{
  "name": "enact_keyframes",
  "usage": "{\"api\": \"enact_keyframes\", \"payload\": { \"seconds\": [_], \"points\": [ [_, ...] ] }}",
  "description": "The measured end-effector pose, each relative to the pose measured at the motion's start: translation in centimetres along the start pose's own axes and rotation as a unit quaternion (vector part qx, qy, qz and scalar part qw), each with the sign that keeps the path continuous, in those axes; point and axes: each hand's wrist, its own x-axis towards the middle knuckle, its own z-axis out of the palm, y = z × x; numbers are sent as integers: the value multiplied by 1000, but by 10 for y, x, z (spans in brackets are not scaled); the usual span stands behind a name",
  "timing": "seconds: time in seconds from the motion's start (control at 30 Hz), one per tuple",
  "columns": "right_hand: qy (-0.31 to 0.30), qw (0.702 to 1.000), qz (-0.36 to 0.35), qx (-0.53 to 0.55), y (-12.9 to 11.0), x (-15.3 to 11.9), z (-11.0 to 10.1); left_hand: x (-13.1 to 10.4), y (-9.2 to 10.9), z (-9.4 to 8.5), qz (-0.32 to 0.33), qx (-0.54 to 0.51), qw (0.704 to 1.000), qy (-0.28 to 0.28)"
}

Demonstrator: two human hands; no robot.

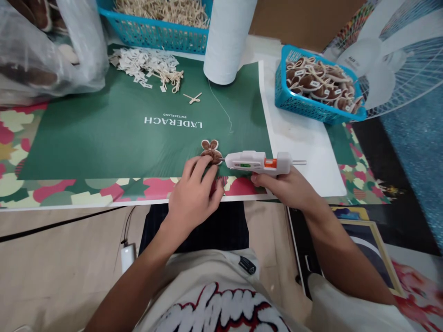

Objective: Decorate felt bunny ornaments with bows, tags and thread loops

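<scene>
Near the front of the green sheet lies a small brown bunny-shaped plush piece (210, 146) with pale edging. The fingers of my left hand (195, 189) hold it down, covering its lower left part. My right hand (282, 184) is wrapped round the handle of a white glue gun (252, 161) with an orange part and a glue stick jutting from its back. The gun's nozzle points left and meets the right side of the plush piece; whether it touches is too small to tell. Farther back lies a single beige cord bow (193, 98).
White labels (145, 64) and beige cord loops (171, 78) are heaped at the back. A blue basket (155, 30) holds more cords. Beside it stands a thread cone (226, 41). Another blue basket (308, 103) holds tagged brown pieces, near a fan (374, 55). A plastic bag (86, 46) sits left.
</scene>
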Motion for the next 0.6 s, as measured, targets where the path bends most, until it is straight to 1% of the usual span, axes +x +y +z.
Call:
{"api": "enact_keyframes", "payload": {
  "seconds": [0.3,0.6],
  "points": [
    [-1,1000,8,8,2,-1,0,-1,0,0,-15,-8,1000,-10],
    [-3,999,33,32,2,-1,-2,-1,0,0,-10,-6,1000,-7]
  ]
}}
